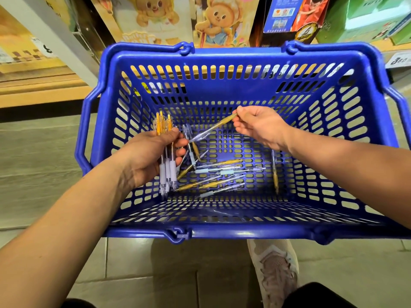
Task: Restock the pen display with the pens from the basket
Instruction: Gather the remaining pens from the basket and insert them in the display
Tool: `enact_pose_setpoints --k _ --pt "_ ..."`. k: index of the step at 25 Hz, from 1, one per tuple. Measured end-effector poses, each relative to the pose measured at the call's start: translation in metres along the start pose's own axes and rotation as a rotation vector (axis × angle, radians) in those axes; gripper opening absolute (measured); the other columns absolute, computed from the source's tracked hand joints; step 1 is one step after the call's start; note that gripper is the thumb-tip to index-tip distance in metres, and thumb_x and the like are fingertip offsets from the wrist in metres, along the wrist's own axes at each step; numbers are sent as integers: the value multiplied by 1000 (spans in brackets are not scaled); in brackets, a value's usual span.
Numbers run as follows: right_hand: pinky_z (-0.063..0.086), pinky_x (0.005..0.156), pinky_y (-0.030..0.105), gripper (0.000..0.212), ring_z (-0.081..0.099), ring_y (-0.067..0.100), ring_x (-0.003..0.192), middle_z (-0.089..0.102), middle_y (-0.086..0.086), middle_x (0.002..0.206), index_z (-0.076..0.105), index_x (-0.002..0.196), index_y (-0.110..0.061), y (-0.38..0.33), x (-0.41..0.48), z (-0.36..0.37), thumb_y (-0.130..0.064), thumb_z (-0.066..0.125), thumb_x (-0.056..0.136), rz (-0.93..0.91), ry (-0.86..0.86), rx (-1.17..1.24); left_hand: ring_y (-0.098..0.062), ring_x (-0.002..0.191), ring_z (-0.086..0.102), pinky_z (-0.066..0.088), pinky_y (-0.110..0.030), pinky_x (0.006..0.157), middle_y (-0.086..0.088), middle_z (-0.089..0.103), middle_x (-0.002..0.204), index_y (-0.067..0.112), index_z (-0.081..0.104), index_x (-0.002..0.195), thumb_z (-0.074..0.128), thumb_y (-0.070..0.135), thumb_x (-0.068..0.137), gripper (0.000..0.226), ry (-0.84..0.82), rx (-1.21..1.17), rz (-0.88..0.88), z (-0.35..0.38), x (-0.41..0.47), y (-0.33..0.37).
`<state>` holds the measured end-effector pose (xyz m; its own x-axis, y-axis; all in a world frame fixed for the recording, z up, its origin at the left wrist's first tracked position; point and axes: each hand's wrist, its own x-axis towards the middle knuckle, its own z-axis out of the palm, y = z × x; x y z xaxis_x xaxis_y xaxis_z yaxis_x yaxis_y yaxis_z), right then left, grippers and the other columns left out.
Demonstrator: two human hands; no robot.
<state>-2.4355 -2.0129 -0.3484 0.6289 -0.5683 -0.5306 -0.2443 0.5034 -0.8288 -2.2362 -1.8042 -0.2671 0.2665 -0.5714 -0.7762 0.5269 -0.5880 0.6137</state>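
Clear plastic pens with gold ink and pale rubber grips lie loose on the floor of our blue slotted plastic basket. Our left hand clasps a bundle of pens; our right hand pinches one more pen. Gathering only, we judge; the display is unseen.

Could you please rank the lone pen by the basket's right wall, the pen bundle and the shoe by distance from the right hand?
1. lone pen, just below the right hand.
2. pen bundle, across the basket in the left hand.
3. shoe, on the floor outside the basket.
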Motion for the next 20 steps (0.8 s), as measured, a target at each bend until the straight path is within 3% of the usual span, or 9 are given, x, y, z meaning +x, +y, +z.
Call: enact_pose_setpoints --k 4,7,9,12,17,20 --pt "58 79 24 19 70 11 80 72 7 91 70 106 -5 -4 -5 -7 -19 58 101 21 5 -64 -13 69 71 60 -28 60 -5 77 89 9 71 103 62 27 99 21 5 3 15 -2 -1 0" --pt "58 70 20 18 63 15 73 65 9 84 67 94 -3 -3 1 -24 -14 55 102 69 166 -194 -13 70 71 60 -28 59 -5 77 89 10 71 101 62 28 99 21 1 7 18 -4 -2 0" --pt "57 72 23 18 60 21 76 60 10 86 62 92 -5 -3 8 -37 -10 50 104 146 238 -530 -13 70 71 59 -28 59 -5 76 90 10 71 103 61 28 99 21 -4 11 17 -4 -3 0" --pt "53 94 35 21 64 27 106 65 7 109 64 115 -6 0 13 -50 -13 45 106 180 201 -1249 -13 70 70 59 -28 59 -4 75 88 9 70 104 61 28 100 21 -10 30 16 -2 -5 0" --pt "54 92 35 25 64 27 108 66 8 118 64 121 -9 -4 8 -48 -7 57 98 191 78 -1619 -13 64 65 58 -27 57 0 66 75 11 66 97 61 26 100 16 0 12 5 0 -7 1" --pt "52 94 43 32 56 35 117 57 15 125 56 129 -7 8 6 -36 -22 59 100 82 102 -1806 -12 63 64 59 -27 58 0 66 74 11 66 96 60 26 101 16 8 8 -3 -1 -8 3"
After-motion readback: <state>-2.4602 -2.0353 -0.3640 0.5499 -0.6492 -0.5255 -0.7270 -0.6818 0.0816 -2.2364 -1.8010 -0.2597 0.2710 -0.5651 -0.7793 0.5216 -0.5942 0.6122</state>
